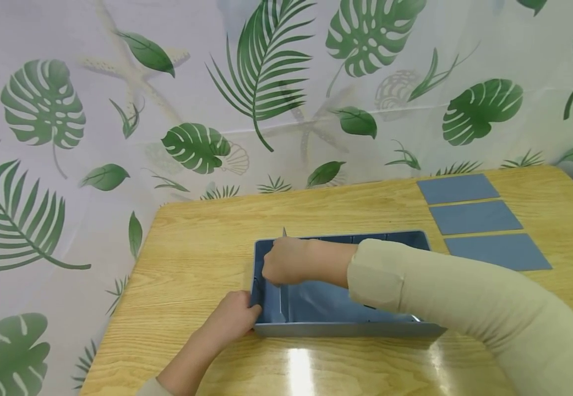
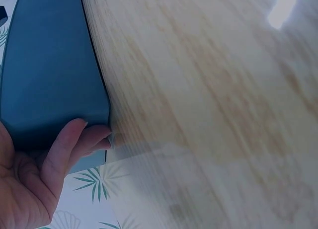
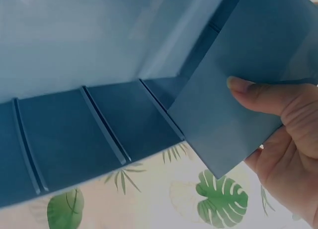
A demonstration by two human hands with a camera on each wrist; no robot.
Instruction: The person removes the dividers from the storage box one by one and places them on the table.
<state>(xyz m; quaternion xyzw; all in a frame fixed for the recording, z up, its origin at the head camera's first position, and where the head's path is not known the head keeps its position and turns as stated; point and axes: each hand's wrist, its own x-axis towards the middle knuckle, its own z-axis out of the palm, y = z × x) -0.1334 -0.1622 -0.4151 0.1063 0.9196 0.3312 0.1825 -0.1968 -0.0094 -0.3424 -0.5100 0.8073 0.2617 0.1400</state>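
Observation:
A long blue storage box (image 1: 345, 330) lies on the wooden table, with slotted grooves along its inner walls. My right hand (image 1: 286, 261) reaches over its left part and pinches a thin blue divider panel (image 3: 213, 124), the thumb flat on its face. The panel stands crosswise in the box, tilted; one corner pokes past the far rim, and its edge lies right at the endmost groove in the right wrist view. My left hand (image 1: 234, 314) grips the box's near left corner; in the left wrist view its thumb and fingers wrap that corner.
Three more blue panels (image 1: 474, 217) lie flat in a row at the table's back right. A leaf-patterned cloth (image 1: 286, 110) hangs behind the table (image 1: 187, 247). My right sleeve (image 1: 445, 286) covers the box's right side in the head view.

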